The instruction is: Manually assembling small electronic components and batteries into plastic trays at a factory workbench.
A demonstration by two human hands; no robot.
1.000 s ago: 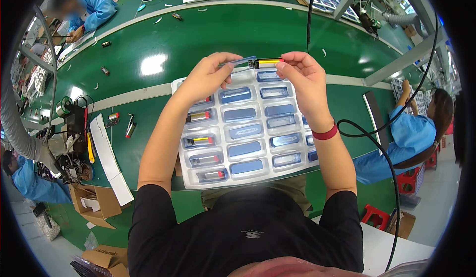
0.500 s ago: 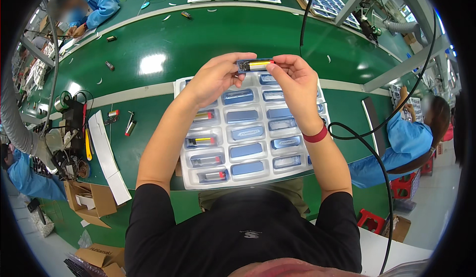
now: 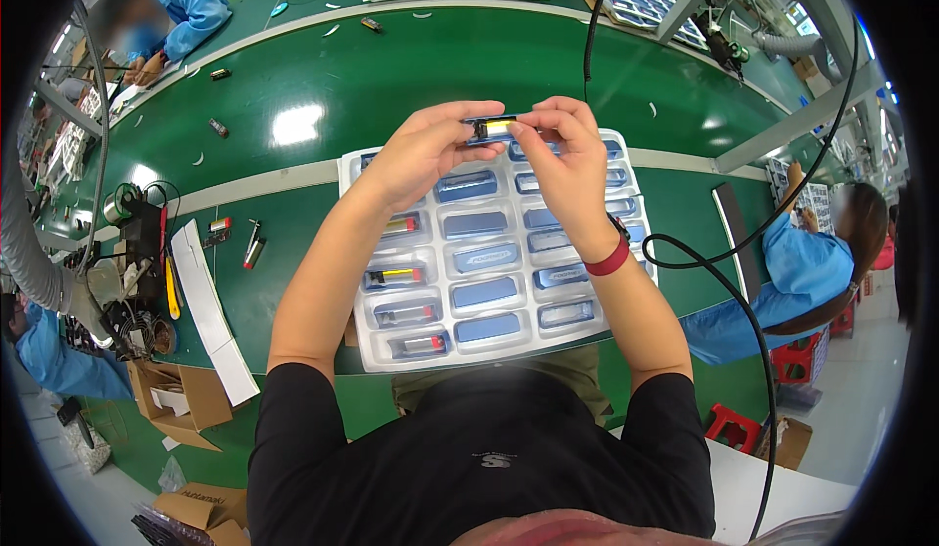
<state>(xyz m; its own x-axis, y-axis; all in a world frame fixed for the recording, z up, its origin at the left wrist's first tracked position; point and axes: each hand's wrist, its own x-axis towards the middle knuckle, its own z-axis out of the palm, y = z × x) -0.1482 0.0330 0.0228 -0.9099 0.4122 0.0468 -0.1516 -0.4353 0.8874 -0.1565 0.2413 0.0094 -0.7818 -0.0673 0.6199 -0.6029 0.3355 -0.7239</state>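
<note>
Moved left since the earlier frame: my right grip point(image 3: 567, 155), which I hold clamped, with my left grip point(image 3: 421, 152), on one blue casing point(image 3: 486, 142) containing a yellow-striped cell point(image 3: 500, 128), beside the white tray point(image 3: 436, 248).

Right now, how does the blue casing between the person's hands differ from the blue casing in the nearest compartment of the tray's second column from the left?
The held casing is between the left hand and right hand; the tray casing lies in the white tray. The held casing is open-faced, showing a yellow-striped insert; the tray casing shows a plain blue face. Both are blue and elongated.
</note>
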